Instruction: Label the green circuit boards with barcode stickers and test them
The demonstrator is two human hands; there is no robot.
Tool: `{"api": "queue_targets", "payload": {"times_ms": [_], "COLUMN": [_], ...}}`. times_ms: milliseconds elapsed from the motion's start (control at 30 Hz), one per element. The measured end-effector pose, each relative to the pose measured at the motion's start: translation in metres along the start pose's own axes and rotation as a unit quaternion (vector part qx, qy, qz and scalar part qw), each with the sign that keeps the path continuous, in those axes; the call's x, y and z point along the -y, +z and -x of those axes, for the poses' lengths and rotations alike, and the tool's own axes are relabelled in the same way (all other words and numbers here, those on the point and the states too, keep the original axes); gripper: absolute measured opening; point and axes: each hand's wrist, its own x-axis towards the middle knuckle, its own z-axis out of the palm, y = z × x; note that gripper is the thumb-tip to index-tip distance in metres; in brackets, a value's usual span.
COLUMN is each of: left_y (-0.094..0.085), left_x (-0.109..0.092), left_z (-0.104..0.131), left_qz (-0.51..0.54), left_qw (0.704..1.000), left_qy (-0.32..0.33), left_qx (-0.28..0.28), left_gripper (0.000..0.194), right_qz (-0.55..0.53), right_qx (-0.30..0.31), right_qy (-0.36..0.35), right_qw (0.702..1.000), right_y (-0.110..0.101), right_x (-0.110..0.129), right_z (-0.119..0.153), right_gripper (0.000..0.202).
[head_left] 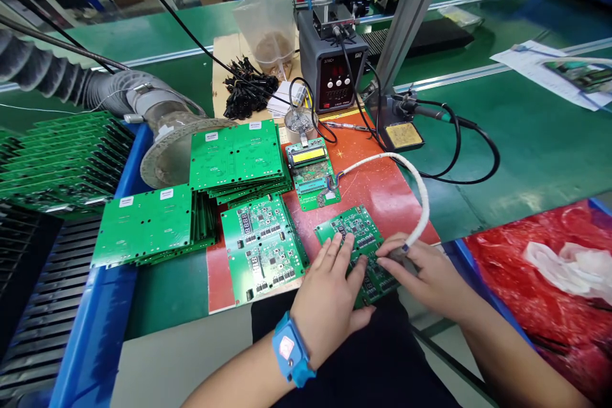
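Observation:
A green circuit board (361, 223) with digit displays lies at the front edge of the red mat, partly over my lap. Across its left part rests my left hand (329, 274), fingers stretched out flat; a blue wrist strap is on that wrist. My right hand (414, 264) pinches the end of a white-sleeved cable (423, 197) against the board's right side; the plug itself is mostly hidden by my fingers. That cable runs back to a small programmer board (310, 172) with a yellow-lit screen and a teal chip socket.
Stacked circuit boards (234, 159) stand left of the programmer board, with another board stack (261, 248) nearer me. A soldering station (332, 64), iron stand (404, 131) and grey fume hose (162, 108) are behind. Blue bin (90, 331) left; red plastic bag (549, 274) right.

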Motion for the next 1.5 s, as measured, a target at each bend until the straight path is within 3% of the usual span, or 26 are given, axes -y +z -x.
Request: {"api": "queue_targets", "payload": {"times_ms": [233, 533, 1500], "left_y": [0.001, 0.001, -0.004], "left_x": [-0.001, 0.0, -0.004], "left_z": [0.0, 0.001, -0.003], "left_qz": [0.013, 0.04, 0.026], "left_qw": [1.0, 0.999, 0.999], "left_qy": [-0.011, -0.023, -0.036], "left_qx": [-0.001, -0.001, 0.022], "left_gripper": [0.064, 0.066, 0.065], "right_qz": [0.003, 0.031, 0.014], "right_qx": [0.022, -0.027, 0.017], "right_qy": [-0.015, -0.047, -0.025], "right_qw": [1.0, 0.998, 0.999], "right_y": [0.004, 0.006, 0.0], "right_x": [-0.007, -0.008, -0.011], "right_z": [0.002, -0.001, 0.004], "right_gripper": [0.009, 0.009, 0.012]}}
